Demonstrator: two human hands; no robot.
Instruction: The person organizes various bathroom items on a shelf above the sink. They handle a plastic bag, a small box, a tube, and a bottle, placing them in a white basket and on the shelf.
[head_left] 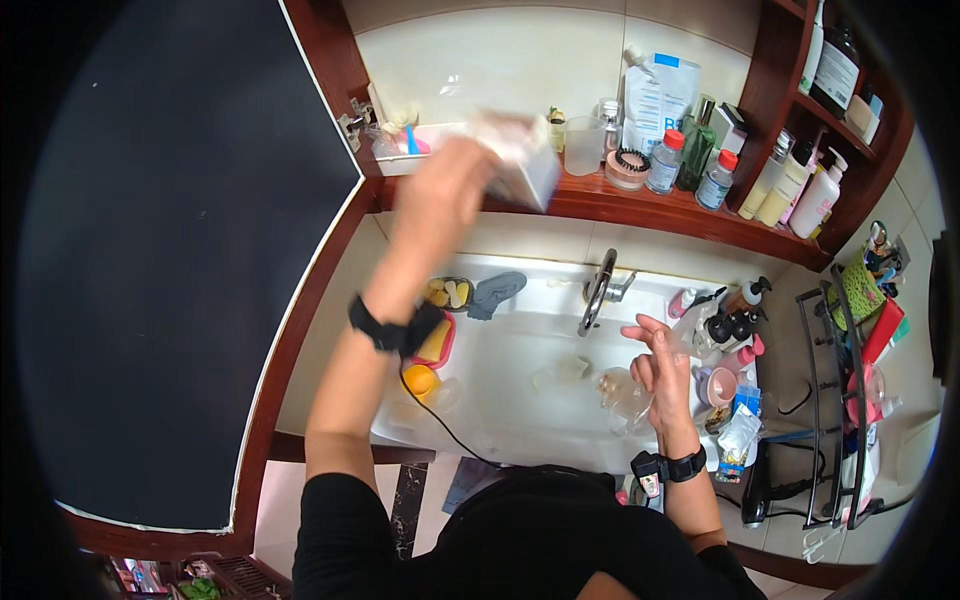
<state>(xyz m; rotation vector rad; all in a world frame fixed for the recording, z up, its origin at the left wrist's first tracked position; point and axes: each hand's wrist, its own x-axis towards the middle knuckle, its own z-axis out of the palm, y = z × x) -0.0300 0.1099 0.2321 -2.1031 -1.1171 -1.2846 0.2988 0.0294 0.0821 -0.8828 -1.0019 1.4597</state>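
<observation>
My left hand (447, 195) is raised to the wooden wall shelf (590, 200), its fingers closed on the edge of a white box (535, 175). Motion smears the hand and the box, and what is inside the box is hard to make out. Over the right part of the white sink (510, 370), my right hand (662, 370) has its forefinger stretched out and the others bent. A clear plastic bag (627, 402) with small brownish contents hangs at its palm, seemingly held there.
Bottles (665, 160), a white pouch (660, 100) and jars line the shelf. An open dark cabinet door (180, 260) fills the left. Below are the faucet (598, 290), a grey cloth (497, 294), a yellow cup (420, 382), toiletries on the right rim and a black rack (835, 400).
</observation>
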